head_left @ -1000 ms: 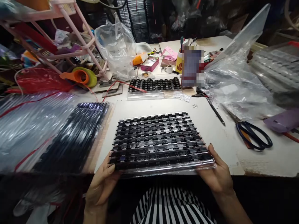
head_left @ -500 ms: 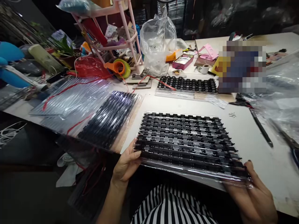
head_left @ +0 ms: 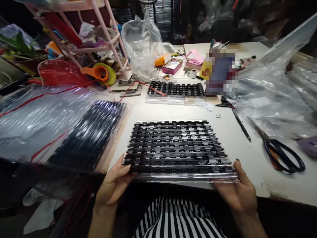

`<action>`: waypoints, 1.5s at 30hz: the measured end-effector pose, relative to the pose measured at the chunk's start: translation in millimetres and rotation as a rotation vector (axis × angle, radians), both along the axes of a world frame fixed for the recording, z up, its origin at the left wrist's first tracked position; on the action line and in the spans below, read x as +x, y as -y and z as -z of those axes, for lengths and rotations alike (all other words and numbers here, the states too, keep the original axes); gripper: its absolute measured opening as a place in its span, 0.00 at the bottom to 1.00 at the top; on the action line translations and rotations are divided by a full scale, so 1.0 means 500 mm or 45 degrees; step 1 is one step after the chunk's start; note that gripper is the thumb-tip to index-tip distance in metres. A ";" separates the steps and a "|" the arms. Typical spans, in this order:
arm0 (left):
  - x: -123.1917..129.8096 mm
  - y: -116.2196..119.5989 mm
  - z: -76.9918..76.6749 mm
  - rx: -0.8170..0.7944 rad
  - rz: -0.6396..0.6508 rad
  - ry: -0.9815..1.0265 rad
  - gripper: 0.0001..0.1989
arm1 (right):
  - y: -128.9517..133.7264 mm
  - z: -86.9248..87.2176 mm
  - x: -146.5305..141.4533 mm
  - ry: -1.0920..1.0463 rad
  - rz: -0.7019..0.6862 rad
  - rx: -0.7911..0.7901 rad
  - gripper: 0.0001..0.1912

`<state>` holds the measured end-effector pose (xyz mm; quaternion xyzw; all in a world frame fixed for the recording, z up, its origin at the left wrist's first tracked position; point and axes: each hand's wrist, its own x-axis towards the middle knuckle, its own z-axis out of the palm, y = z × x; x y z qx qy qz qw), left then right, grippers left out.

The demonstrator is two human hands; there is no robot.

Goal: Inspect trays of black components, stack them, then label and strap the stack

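Observation:
Between my hands is a clear plastic tray (head_left: 183, 178) filled with rows of small black connector-like parts (head_left: 173, 142). My left hand (head_left: 114, 183) grips its near left corner, thumb on top and fingers beneath. At the near right corner, my right hand (head_left: 236, 191) holds it with the thumb along the edge; its other fingers are partly hidden under the tray. The tray lies low over the white table's front edge, its near side tilted toward me. Farther back on the table sits a similar tray of black parts (head_left: 175, 88).
Plastic-covered black strips (head_left: 91, 132) lie at left beside layered clear trays (head_left: 44, 112). Scissors (head_left: 279, 152), a black pen-like tool (head_left: 241, 125) and clear plastic bags (head_left: 274, 99) are at right. Behind stand a pink rack (head_left: 109, 36) and an orange tape dispenser (head_left: 99, 73).
The view has swung right, so things appear farther left and the scissors show fully. Both hands still hold the tray, which looks more level from side to side.

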<state>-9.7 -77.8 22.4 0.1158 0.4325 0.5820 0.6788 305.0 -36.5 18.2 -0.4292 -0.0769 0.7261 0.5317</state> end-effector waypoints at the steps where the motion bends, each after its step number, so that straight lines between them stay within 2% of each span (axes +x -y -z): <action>1: 0.000 -0.001 -0.001 -0.018 -0.009 -0.013 0.33 | 0.001 0.001 0.000 -0.031 -0.009 0.006 0.18; 6: -0.002 -0.004 0.002 -0.056 -0.065 -0.041 0.34 | 0.000 0.001 0.000 -0.144 -0.032 0.045 0.16; 9: -0.008 -0.006 0.006 -0.093 -0.137 -0.024 0.32 | -0.003 -0.007 0.000 -0.085 -0.034 0.103 0.15; 13: -0.010 -0.008 0.005 -0.137 -0.272 0.115 0.28 | -0.007 -0.019 0.004 0.031 -0.032 0.169 0.16; 17: 0.008 -0.007 -0.001 -0.060 -0.375 0.244 0.22 | -0.013 -0.019 0.002 0.011 -0.018 0.205 0.16; 20: 0.026 -0.006 0.002 0.007 -0.395 0.284 0.21 | -0.017 -0.011 0.000 -0.015 0.025 0.217 0.15; 24: 0.042 -0.005 0.008 -0.003 -0.404 0.367 0.20 | -0.014 -0.004 0.004 -0.077 0.033 0.224 0.16; 27: 0.046 -0.001 0.009 -0.013 -0.341 0.374 0.20 | -0.010 -0.003 0.010 -0.075 0.035 0.191 0.17; 31: 0.048 0.005 0.008 -0.039 -0.231 0.302 0.19 | -0.006 0.000 0.014 -0.021 0.037 0.112 0.16; 38: 0.055 0.007 -0.004 -0.043 -0.307 0.200 0.15 | -0.002 -0.004 0.005 0.101 0.031 0.117 0.15; 40: 0.057 0.008 -0.010 -0.008 -0.354 0.024 0.17 | -0.003 -0.003 0.003 0.100 0.017 0.126 0.15; 42: 0.057 0.010 -0.012 0.042 -0.343 -0.191 0.24 | -0.003 -0.001 0.003 0.084 -0.004 0.136 0.15; 45: 0.054 0.014 -0.006 0.062 -0.170 -0.460 0.22 | -0.005 0.002 0.004 0.065 -0.027 0.153 0.16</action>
